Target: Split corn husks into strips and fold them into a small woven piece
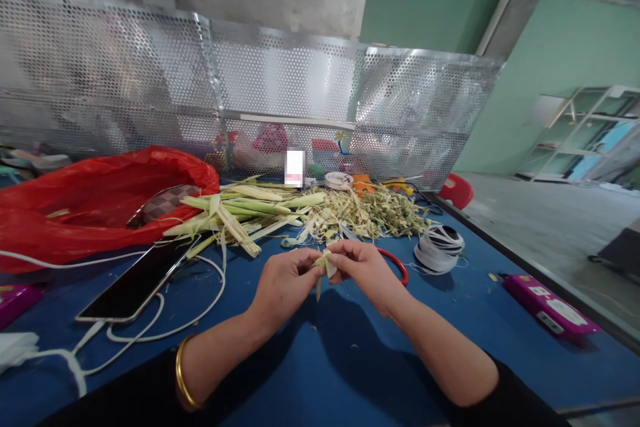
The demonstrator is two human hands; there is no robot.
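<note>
My left hand and my right hand meet over the middle of the blue table. Between their fingertips they pinch a small folded piece of pale green leaf, with a thin end hanging down from it. The fingers hide part of the piece, so its full shape does not show. Just behind my right hand lies a pair of scissors with a red handle, partly covered by the hand. Beyond my hands spread long pale green leaf stalks and a heap of dry shredded plant bits.
On the left are a red plastic bag, a phone and a looped white cable. A roll of white strip and a purple packet lie on the right. A perforated metal screen stands behind the table.
</note>
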